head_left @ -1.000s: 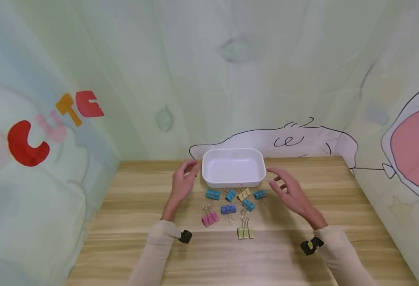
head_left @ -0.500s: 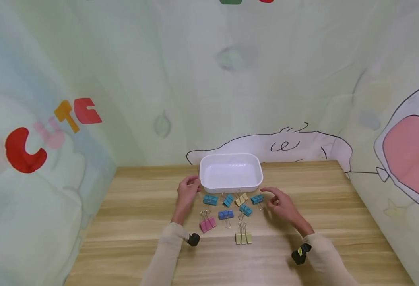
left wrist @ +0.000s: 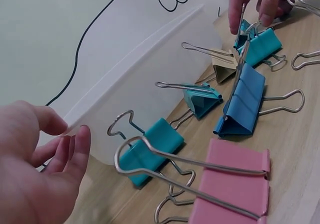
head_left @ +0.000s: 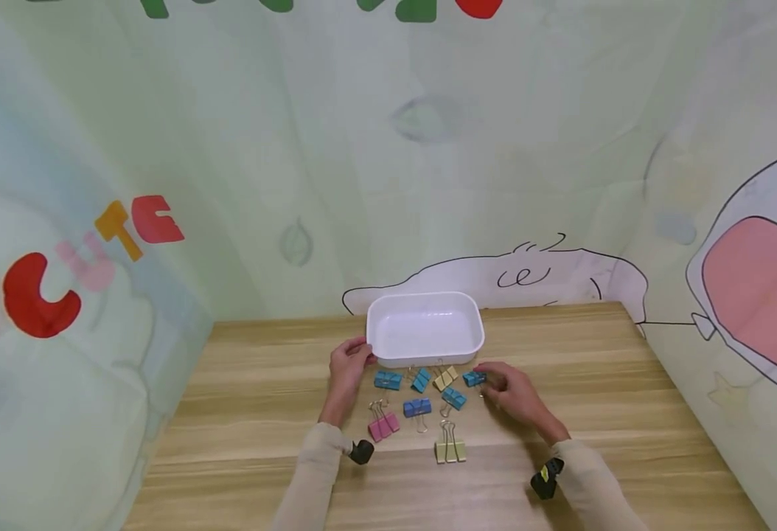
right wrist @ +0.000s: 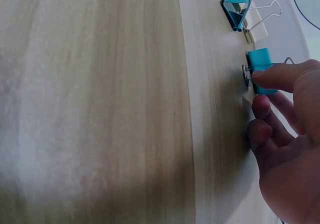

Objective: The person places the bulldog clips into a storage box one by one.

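At the left end of the white plastic tray point(head_left: 424, 330), my left hand point(head_left: 347, 370) holds the rim's corner; the left wrist view has its fingertips on the rim point(left wrist: 75, 124). Over on the right, my right hand point(head_left: 514, 394) pinches the rightmost teal binder clip point(right wrist: 260, 61), thumb on its near face and fingers partly hidden behind. Other binder clips lie before the tray: teal ones point(head_left: 388, 380), a tan one point(head_left: 446, 378), a blue one point(head_left: 417, 408), a pink one point(head_left: 384, 427) and a pale yellow one point(head_left: 451, 452) closest to me.
The wooden table point(head_left: 262, 413) carries everything. A printed curtain point(head_left: 282, 147) rises behind the tray and along both sides. Black wrist cameras point(head_left: 362, 452) sit at both cuffs.
My left hand has moved down along the tray's side and onto its front left corner. The right hand has come in leftward and down and taken hold of the rightmost teal binder clip.
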`<state>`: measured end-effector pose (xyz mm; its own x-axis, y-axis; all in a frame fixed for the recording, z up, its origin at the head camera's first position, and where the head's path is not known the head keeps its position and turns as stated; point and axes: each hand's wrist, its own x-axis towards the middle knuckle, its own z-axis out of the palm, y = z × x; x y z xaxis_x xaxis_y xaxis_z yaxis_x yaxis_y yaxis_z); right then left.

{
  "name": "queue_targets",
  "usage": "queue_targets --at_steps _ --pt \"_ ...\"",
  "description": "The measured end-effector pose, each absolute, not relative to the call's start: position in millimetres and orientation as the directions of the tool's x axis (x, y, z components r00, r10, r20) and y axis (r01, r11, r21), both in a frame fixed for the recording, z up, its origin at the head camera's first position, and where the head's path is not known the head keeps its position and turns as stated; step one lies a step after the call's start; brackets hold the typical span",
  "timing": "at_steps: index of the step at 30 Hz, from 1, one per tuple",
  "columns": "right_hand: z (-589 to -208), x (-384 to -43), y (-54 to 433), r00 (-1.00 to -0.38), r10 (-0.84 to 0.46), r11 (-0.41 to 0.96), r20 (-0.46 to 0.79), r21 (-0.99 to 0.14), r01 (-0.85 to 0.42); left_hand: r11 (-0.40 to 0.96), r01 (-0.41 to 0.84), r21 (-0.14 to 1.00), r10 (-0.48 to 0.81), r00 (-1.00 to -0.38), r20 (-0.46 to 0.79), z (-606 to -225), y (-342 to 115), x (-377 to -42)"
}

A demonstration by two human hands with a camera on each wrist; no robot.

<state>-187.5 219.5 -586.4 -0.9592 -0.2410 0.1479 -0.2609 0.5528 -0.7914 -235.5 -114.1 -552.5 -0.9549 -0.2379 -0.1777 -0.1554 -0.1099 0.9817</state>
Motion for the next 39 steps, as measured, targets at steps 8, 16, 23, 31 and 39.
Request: queue_targets --at_steps 8,16,23,31,39 --pt "-589 -188 214 -0.958 -0.218 0.548 0.186 -0.789 -0.277 -0.174 -0.179 0.968 -0.233 -0.948 -0.217 -551 -114 -234" --pt "-592 -189 212 -0.958 -0.179 0.56 0.224 -0.778 -0.286 -0.191 -0.156 0.969 -0.232 -0.952 -0.199 -552 -112 -234" --pt "-592 -190 215 -0.967 -0.156 0.553 0.204 -0.793 -0.256 -0.19 -0.162 0.968 -0.234 -0.95 -0.205 -553 -111 -235" --pt "-577 -189 221 -0.966 -0.18 0.543 0.184 -0.801 -0.254 -0.196 -0.163 0.967 -0.233 -0.95 -0.208 -553 -111 -236" --pt "-540 -200 222 -0.904 -0.252 0.551 0.346 -0.717 -0.428 -0.205 -0.148 0.968 -0.228 -0.954 -0.194 -551 -112 -236"
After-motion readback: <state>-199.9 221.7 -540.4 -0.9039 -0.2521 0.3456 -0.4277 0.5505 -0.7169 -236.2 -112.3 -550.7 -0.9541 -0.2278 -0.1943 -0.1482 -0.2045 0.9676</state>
